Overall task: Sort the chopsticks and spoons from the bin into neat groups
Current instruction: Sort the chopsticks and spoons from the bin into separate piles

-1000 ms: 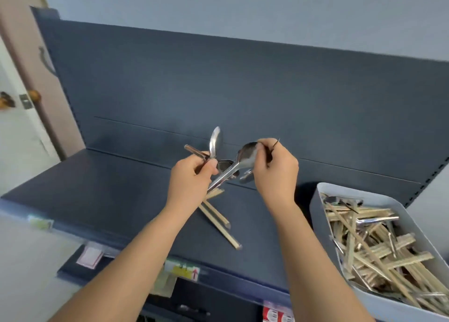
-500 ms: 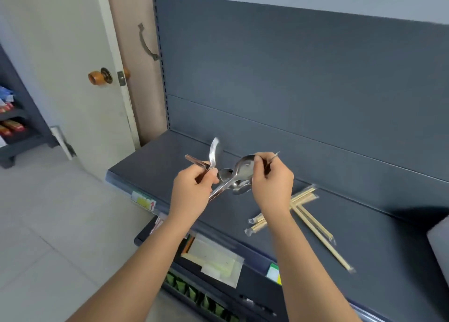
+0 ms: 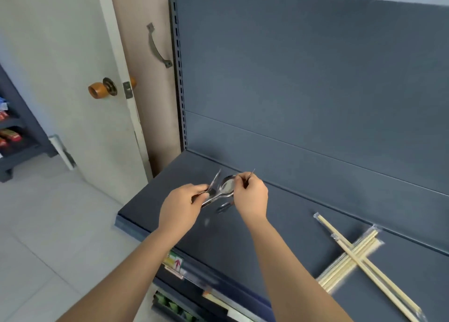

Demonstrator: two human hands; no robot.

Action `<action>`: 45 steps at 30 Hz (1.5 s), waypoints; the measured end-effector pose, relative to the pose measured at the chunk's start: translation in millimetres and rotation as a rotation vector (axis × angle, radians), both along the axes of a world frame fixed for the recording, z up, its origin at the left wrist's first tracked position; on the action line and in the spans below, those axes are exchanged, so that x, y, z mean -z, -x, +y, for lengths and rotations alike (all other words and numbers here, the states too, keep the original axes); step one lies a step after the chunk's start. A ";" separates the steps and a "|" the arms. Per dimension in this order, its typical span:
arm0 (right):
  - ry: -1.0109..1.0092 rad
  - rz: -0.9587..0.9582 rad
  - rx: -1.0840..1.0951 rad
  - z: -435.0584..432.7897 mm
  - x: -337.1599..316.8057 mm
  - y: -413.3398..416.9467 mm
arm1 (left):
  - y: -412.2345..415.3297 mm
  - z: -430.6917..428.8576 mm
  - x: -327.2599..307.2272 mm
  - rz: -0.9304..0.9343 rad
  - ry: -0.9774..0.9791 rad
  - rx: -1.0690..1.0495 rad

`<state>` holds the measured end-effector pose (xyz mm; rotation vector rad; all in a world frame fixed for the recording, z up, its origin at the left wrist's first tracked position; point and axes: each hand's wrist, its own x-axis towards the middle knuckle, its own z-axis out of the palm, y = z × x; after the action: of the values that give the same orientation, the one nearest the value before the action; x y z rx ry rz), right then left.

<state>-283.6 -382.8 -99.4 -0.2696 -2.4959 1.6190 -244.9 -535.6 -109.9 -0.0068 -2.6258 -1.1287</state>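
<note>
Gripping a small bunch of metal spoons (image 3: 226, 187) with both hands, above the left end of the dark blue shelf (image 3: 218, 244). Left hand (image 3: 181, 206): fingers (image 3: 201, 190) curled round the handles, clamped on them. Right hand (image 3: 251, 197): thumb and forefinger pinched together on the far rim of the topmost bowl, which faces up and shines. One spoon stands out of the bunch on edge, tilted up toward the shelf's back panel (image 3: 315, 78). A thin dark sliver pokes up from the right fist; cannot tell what it is. Just under the hands, over the shelf top, is a smeared grey shape, too blurred to name.

Chopsticks (image 3: 352, 253) lie on the shelf's right part, well apart from the hands. Pale wood, in clear wrappers. Several lie side by side as one bundle; two longer pairs lie across it, making a cross. Edges smeared by camera motion, so no count.

On the shelf's front lip, below the left forearm, a small label (image 3: 175, 263) with a red arrow. Under the shelf, a lower level with green things, only partly seen. Left of the shelf: a pale door (image 3: 73, 102) with an orange-brown knob (image 3: 97, 91), and between door and shelf a beige panel bearing a metal pull handle (image 3: 158, 45). Pale tiled floor (image 3: 48, 236) left of and below the shelf. Farther left of it, another dark rack (image 3: 29, 149) with red packets.
</note>
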 end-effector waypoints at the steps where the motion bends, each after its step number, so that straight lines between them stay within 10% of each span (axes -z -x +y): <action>1: 0.028 -0.038 0.011 -6.3 3.8 8.4 | 8.0 -7.4 4.0 -0.004 0.052 0.019; 12: 0.481 -0.435 0.202 -47.5 47.0 73.2 | 85.7 -65.7 37.9 -0.199 0.452 0.414; 24: -0.484 -0.426 0.083 -40.6 45.4 31.4 | 120.8 -61.6 25.2 -0.225 0.736 0.652; 45: -0.840 -0.384 0.463 174.3 -38.3 -231.7 | -34.5 205.2 -52.6 0.306 0.782 0.982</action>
<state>-51.9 -208.4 -61.1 -0.9957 -2.8146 0.3065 -210.4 -330.4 -57.4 -1.5875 -2.5606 -0.1362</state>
